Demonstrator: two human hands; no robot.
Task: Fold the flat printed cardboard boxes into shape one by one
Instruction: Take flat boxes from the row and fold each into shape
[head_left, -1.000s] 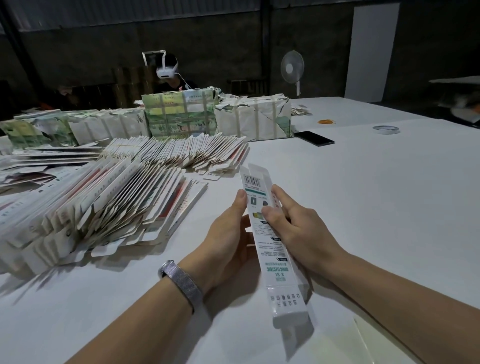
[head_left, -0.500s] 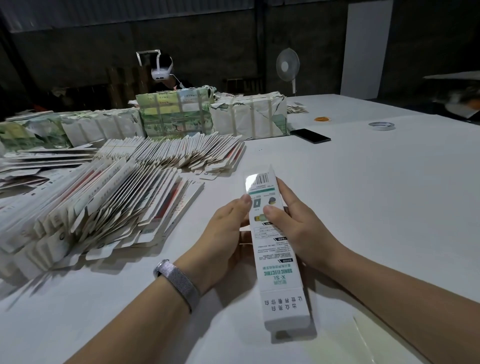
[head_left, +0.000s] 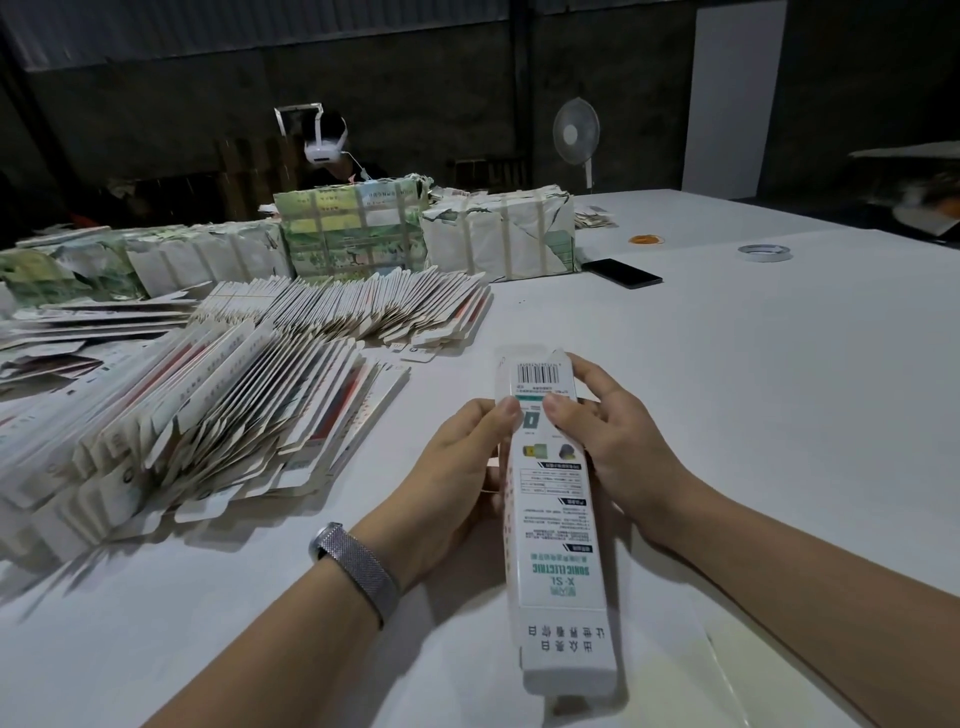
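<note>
Hands grip one long printed box (head_left: 558, 519) above the white table (head_left: 753, 415): the left hand (head_left: 457, 467) pinches its left edge, the right hand (head_left: 608, 436) clasps its right side near the barcode end. Flat boxes (head_left: 218, 415) lie fanned in rows to the left.

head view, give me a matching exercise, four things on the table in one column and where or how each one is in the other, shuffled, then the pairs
Things:
1. printed box
2. black phone
3. tape roll
4. flat boxes

Places or states:
A. fanned in leaning rows on the table's left side
B. lying flat beside the wrapped bundle
C. held between left hand and right hand
D. alone far right on the table

Pairs: 1-C, 2-B, 3-D, 4-A
</note>
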